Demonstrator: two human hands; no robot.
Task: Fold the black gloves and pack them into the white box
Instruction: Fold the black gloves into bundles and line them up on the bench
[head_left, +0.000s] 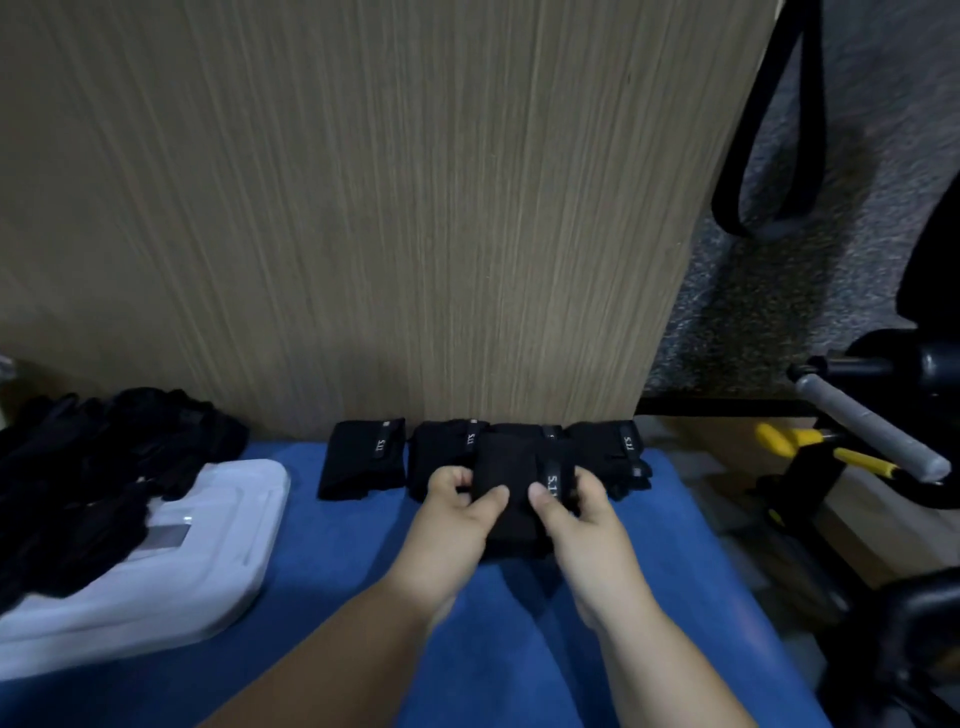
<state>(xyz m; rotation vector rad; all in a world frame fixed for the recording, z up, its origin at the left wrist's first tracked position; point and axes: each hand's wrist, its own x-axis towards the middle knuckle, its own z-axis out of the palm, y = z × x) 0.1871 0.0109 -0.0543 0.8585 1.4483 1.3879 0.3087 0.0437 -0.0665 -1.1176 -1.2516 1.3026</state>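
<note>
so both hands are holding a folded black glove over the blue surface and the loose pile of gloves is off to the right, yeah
Not quite. The head view shows the loose pile of gloves on the left, partly over the white box. The rest stands: left hand and right hand both grip a folded black glove over the blue surface.
</note>
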